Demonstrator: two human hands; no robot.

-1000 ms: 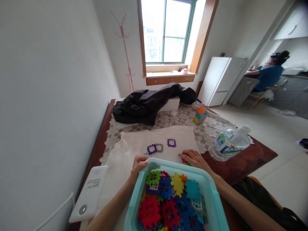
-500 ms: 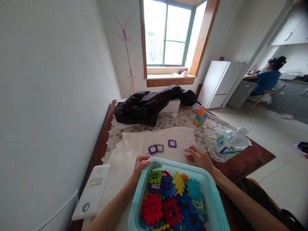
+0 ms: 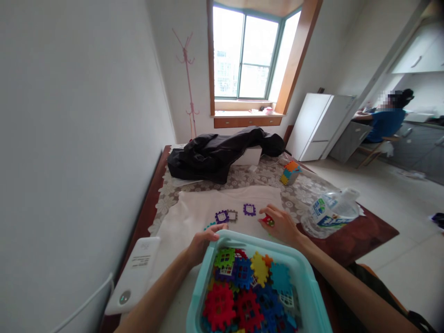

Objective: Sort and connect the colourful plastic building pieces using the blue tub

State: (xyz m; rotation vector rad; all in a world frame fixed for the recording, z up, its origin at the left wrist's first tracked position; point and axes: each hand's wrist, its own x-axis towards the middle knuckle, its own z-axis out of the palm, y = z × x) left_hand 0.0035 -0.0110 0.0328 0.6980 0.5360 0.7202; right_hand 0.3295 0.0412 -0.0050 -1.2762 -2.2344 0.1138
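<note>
A light teal plastic bin [image 3: 261,241] full of colourful notched building tiles stands close in front of me. My left hand [image 3: 204,241] is closed on its far left corner, fingers over the rim. Past the bin's far right side, my right hand [image 3: 282,227] pinches a red tile [image 3: 268,220] with a green and white patch, low over the pale cloth [image 3: 194,203]. Left of that hand lies a purple square tile [image 3: 249,210]. Another purple tile [image 3: 221,217] sits against a grey tile [image 3: 232,215]. A teal tile [image 3: 210,225] is partly hidden behind my left hand.
A large clear plastic bottle [image 3: 333,210] lies at the right table edge. Behind are a small tile cube [image 3: 290,173] and a black cloth bag [image 3: 208,155]. A white device [image 3: 135,273] with a cable lies left. A person in blue [image 3: 386,122] sits far right.
My right hand has moved slightly left and away from me with the red tile, which now shows more clearly. My left hand stays on the bin's corner. The view has shifted slightly.
</note>
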